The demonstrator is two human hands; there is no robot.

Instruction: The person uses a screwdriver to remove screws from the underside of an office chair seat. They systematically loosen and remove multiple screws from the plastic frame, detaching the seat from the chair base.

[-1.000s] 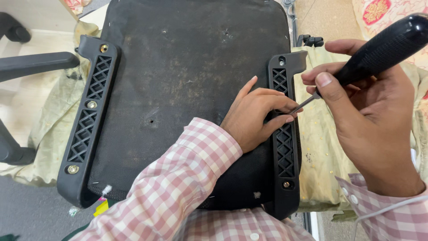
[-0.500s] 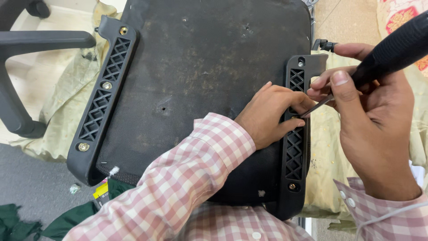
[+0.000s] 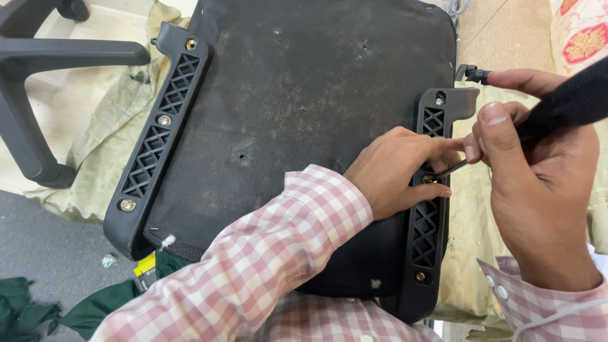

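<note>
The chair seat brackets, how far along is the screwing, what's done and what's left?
Left bracket shows three brass screws seated. On the right bracket, the top and bottom holes have screws. The left hand steadies the middle screw while the right hand holds the screwdriver at it. That screw looks like the last one.

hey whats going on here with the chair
A person in a checked shirt works on an upturned chair seat. The right hand holds a black-handled screwdriver, its tip at the middle screw of the right bracket. The left hand steadies that spot with its fingers around the screw.
</note>
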